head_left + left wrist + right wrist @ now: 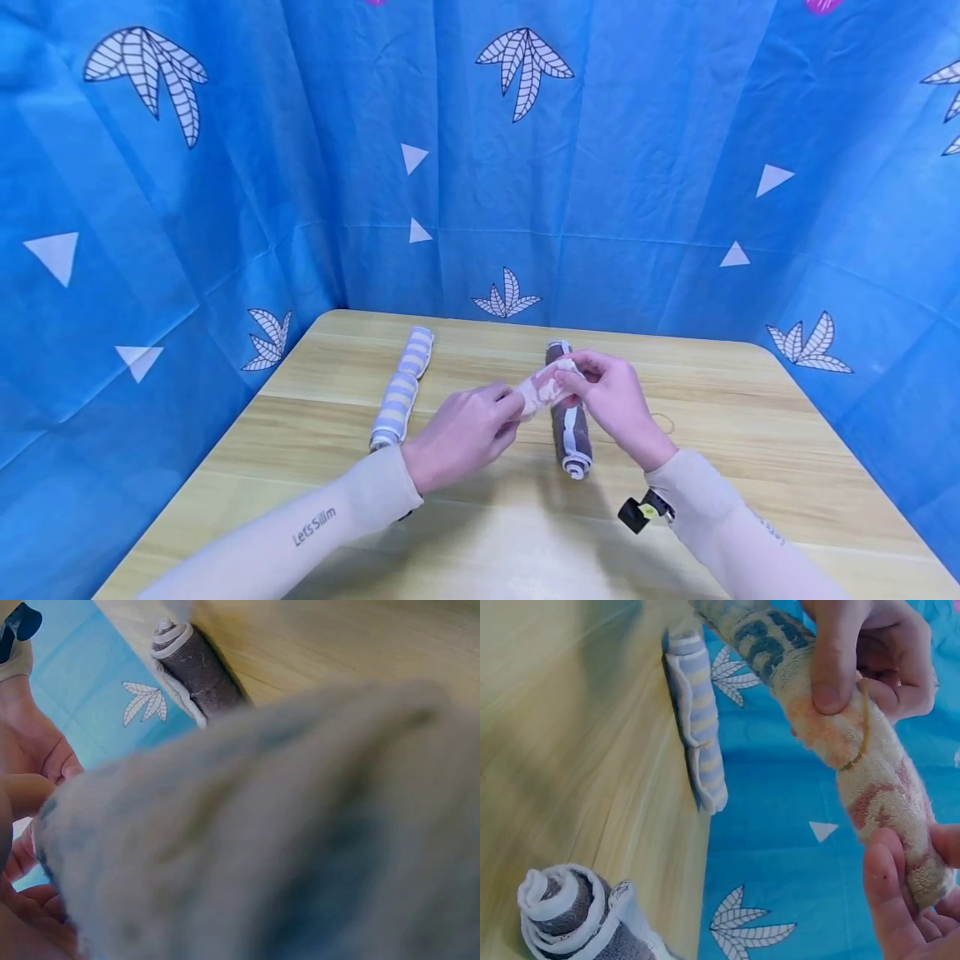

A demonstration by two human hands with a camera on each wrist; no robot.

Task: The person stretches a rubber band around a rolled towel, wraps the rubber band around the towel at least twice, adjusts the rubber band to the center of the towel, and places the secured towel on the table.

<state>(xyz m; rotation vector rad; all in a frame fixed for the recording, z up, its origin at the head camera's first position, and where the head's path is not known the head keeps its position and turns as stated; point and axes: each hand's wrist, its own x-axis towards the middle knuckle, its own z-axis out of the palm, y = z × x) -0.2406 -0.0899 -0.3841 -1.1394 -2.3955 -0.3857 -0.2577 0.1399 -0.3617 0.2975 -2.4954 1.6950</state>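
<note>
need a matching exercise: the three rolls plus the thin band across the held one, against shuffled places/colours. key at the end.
1. Striped roll
2. Dark roll
3. Cream roll
4. Thin band

A. Held by the left hand and right hand
B. Plain yellowish-brown
C. On the table, partly hidden behind the held roll in the head view
D. Lavender and pale yellow

Pairs: 1-D, 2-C, 3-A, 4-B
</note>
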